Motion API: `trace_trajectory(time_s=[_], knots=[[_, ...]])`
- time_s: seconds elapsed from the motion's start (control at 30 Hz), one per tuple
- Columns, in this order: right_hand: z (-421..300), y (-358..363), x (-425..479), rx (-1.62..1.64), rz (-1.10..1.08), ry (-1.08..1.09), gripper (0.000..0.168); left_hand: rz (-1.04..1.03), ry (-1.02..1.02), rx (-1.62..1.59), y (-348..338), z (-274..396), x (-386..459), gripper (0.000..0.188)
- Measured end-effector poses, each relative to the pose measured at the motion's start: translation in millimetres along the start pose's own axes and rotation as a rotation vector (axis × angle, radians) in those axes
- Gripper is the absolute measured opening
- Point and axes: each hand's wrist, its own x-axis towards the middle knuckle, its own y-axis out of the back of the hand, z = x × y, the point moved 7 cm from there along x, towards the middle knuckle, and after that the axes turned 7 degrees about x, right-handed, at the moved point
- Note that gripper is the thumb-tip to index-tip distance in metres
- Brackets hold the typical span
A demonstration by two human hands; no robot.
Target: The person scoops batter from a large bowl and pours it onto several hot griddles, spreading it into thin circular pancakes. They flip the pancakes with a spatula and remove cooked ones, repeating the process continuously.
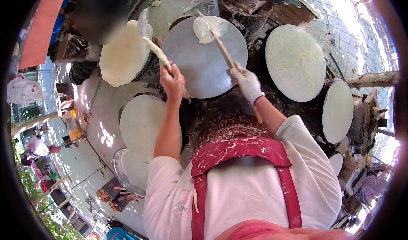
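Observation:
My bare left hand (172, 80) grips the batter-coated handle of a ladle or scoop (156, 50). Its pale end points up over the edge of a round griddle at upper left covered by a thin pale sheet (124, 55). In a white glove, my right hand (247, 80) is closed on a long flat wooden stick (223, 48). The stick's far end crosses a patch of white batter (204, 29) near the far rim of the large grey round griddle (204, 67). Whether the stick touches the batter is unclear.
More round griddles bearing pale sheets stand at the right (295, 63), far right (338, 111) and lower left (143, 125). A metal basin (119, 173) of white stuff sits near my left elbow. Cut wood (114, 195) lies on the floor beyond. A wire fence (334, 26) runs along the right.

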Motion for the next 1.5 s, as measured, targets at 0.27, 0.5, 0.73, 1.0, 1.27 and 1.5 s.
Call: trace_trajectory(time_s=[0.27, 0.5, 0.73, 1.0, 1.27, 1.5], knots=[[20, -60, -12, 0.325, 0.001, -0.075, 0.044, -0.284, 0.286, -0.183, 58, -13, -58, 0.021], [-3, 10, 7, 0.028, 0.156, 0.202, 0.048, -0.127, 0.183, -0.204, 126, -11, -91, 0.019], [8, -59, 23, 0.164, -0.223, -0.016, 0.050, -0.086, 0.556, -0.164, 125, -31, -114, 0.018], [-26, -8, 54, -0.095, -0.331, -0.139, 0.050, 0.144, 0.580, -0.043, 118, -11, -160, 0.024], [-52, 35, 136, -0.136, -0.443, 0.096, 0.048, 0.245, 0.675, 0.018, 92, 5, -187, 0.024], [-56, 1, 110, -0.240, -0.657, -0.032, 0.050, 0.212, 0.764, 0.017, 79, -2, -202, 0.024]])
